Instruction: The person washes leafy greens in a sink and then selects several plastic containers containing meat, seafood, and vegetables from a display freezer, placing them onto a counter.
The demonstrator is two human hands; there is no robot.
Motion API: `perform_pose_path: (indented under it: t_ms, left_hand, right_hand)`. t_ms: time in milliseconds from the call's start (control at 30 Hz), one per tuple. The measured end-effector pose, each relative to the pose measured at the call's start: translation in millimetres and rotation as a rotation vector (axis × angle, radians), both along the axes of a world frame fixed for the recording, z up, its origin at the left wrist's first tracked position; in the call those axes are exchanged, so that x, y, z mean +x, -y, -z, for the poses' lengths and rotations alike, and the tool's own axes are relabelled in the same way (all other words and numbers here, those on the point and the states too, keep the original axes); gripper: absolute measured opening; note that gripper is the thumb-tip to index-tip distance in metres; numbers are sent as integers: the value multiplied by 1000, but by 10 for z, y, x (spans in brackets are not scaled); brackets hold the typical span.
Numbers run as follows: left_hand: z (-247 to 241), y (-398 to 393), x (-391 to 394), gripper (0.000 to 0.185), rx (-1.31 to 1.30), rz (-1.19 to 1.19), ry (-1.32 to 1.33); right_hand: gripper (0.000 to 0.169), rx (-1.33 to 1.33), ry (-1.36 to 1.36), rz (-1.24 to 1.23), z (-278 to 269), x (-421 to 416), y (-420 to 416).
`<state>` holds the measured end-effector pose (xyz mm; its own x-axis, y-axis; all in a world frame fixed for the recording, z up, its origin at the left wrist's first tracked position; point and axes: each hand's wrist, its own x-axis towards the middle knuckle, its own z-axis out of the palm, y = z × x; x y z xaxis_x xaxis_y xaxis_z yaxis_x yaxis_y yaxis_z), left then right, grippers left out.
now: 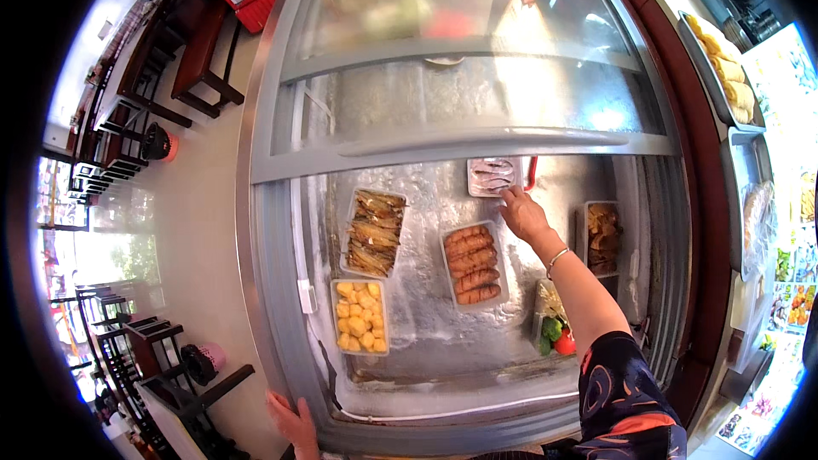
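Note:
Inside a display freezer, my right hand (523, 212) reaches to the near edge of a white plastic tray of small silvery fish (493, 176), fingertips at its corner; whether they grip it, I cannot tell. Below and left of that hand lies a tray of scored sausages (473, 263). Further left are a tray of small brown dried-looking fish (375, 233) and a tray of yellow chunks (360, 317). To the right sits a container of brown sliced food (602, 237). Partly behind my forearm is a container with broccoli and a tomato (563, 340). My left hand (291, 418) rests by the freezer's near left corner, holding nothing visible.
A sliding glass lid (460, 144) covers the far half of the freezer. Metal trays (716, 76) of yellow food stand along the right ledge. Wooden benches (203, 67), tables and wastebaskets (160, 142) are on the floor at left. A red cabinet (255, 9) stands at top left.

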<state>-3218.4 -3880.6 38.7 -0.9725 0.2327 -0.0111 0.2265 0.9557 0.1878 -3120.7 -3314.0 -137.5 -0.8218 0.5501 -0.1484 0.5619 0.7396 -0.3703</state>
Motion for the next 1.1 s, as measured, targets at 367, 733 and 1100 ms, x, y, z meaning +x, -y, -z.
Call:
perform_pose_path:
  t_ms: [367,733,1100]
  left_hand:
    - [1096,-2660,818,60,368,302,615]
    - [1905,-2723,438,48,164,157,836]
    - [1992,-2929,-509,50,395,193,672]
  right_hand:
    - [19,31,99,225,-174,513,191]
    - [15,31,145,107,-151,814,991]
    - [35,69,-59,358,-197,58,-293]
